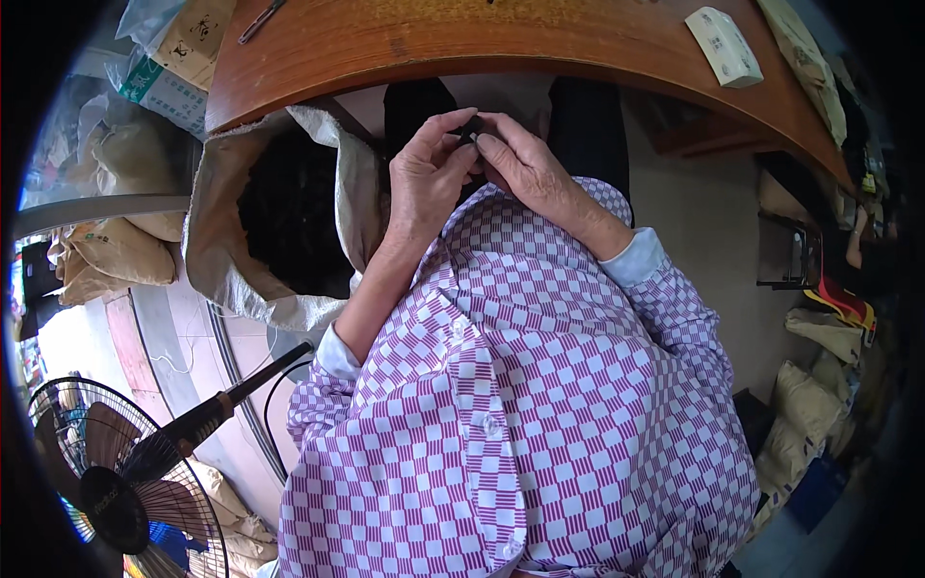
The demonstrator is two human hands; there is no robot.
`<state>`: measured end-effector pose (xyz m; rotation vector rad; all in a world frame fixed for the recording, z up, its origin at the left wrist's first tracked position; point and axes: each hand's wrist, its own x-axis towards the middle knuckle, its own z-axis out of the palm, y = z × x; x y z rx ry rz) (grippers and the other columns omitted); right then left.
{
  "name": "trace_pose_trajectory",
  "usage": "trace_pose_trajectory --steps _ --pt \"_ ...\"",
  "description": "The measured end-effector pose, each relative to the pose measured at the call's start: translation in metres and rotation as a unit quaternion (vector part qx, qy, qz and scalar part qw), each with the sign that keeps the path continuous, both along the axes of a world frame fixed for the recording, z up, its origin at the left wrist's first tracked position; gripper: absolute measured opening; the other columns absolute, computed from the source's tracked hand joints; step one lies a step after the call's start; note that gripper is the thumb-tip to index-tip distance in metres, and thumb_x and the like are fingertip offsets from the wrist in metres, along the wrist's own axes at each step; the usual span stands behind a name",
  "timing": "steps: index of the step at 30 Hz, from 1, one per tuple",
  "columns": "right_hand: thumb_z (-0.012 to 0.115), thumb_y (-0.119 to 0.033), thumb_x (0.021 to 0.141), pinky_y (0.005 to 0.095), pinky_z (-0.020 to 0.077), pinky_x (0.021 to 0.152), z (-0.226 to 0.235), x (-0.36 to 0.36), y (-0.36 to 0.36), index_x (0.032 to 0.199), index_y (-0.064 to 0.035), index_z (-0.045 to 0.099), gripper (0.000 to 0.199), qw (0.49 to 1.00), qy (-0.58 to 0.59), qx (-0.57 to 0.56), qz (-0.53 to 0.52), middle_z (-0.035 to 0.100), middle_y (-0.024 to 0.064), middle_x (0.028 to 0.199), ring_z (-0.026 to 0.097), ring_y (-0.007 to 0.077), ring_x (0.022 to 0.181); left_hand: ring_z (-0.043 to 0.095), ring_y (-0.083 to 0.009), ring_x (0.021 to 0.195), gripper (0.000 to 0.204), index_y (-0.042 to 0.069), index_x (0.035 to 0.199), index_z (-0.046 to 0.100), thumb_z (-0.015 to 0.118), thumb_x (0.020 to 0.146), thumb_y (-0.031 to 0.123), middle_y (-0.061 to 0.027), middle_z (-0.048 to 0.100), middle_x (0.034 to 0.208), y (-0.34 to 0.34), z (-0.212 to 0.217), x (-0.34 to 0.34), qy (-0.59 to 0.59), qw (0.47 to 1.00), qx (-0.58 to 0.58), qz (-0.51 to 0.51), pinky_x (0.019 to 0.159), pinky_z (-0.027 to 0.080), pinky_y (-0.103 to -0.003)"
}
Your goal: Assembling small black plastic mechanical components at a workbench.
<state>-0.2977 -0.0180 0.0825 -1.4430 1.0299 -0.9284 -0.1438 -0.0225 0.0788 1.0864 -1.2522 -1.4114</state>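
My left hand and my right hand meet in front of my lap, just below the table edge. Between their fingertips is a small black piece; the fingers hide much of it, and I cannot make out its kind. Both hands are closed on it, thumbs pressed toward each other. To the left of my left hand stands an open white woven sack with a mass of black contents inside, too dark to tell apart.
A curved brown wooden table spans the far side, with a white box and a pen-like item on top. A standing fan is at the lower left. Brown paper sacks lie left; more sacks are at right.
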Motion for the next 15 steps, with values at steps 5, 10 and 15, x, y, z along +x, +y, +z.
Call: trace_pose_trajectory --steps 5,10,15 --pt "0.041 -0.026 0.1 0.0187 0.0419 0.06 0.003 0.004 -0.001 0.126 -0.0026 0.047 0.035 0.999 -0.027 0.019 -0.01 0.053 0.0013 0.08 0.049 0.0059 0.07 0.052 -0.0022 0.071 0.033 0.006 0.114 0.062 0.059 0.084 -0.006 0.0008 0.061 0.081 0.003 -0.003 -0.002 -0.015 0.999 -0.037 0.021 0.061 0.047 -0.018" --pt "0.043 -0.021 0.1 0.0178 0.0435 0.063 0.002 0.009 -0.003 0.125 -0.0033 0.049 0.031 0.999 -0.001 0.035 -0.012 0.053 0.0009 0.083 0.05 0.0055 0.072 0.063 -0.0149 0.072 0.033 0.006 0.111 0.063 0.06 0.08 -0.006 -0.007 0.066 0.088 0.006 0.002 -0.01 -0.187 0.96 -0.177 0.108 0.065 0.051 -0.025" --pt "0.045 -0.02 0.099 0.0172 0.0454 0.067 -0.013 0.01 -0.007 0.123 -0.0066 0.051 0.028 0.966 -0.145 0.209 -0.04 0.054 -0.0001 0.085 0.05 0.0055 0.077 0.065 -0.0263 0.075 0.031 0.007 0.11 0.061 0.059 0.08 -0.001 -0.0131 0.066 0.092 0.002 -0.002 -0.007 -0.307 0.924 -0.213 0.077 0.066 0.053 -0.031"
